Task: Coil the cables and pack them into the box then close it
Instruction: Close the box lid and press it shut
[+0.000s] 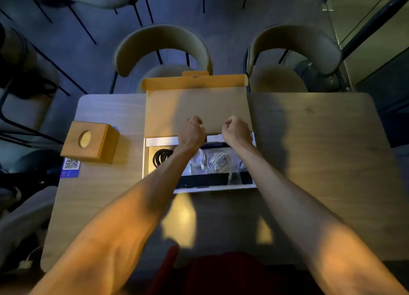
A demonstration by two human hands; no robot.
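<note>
Left side of the frame, on the wooden table (88, 206): a small wooden tissue box (90, 142) with a round hole on top. Just below it, a blue card (71, 165) with a square code. At the top, past the far side of the table: the chair on the left (162, 34), right behind the lid, and the chair on the right (294, 37). More chair legs in the dark upper left.

Middle of the frame: the white box (159, 140), open, flat on the table. Brown lid (199, 102) up and leaning away, with an orange flap along its top edge. Inside the box, a black cable (161, 157) coiled at the left and white cables (219, 160) bunched in the middle.

In the way: two bare arms, up from the bottom corners and across the box. Left hand (192, 132) and right hand (235, 130) side by side over the low edge of the lid, near each other but apart. Fingers of both curled in tight, like fists. Hard to tell if gripping the lid or nothing at all.

Hidden: part of the white cables under the left arm, and the right end of the box under the right arm. Along the near side of the box, a black strip, too dim to name. Cut off at the bottom: red clothing (221, 272). Lower left, on the floor, a small white thing (25, 264) with a wire, too dark to name.
</note>
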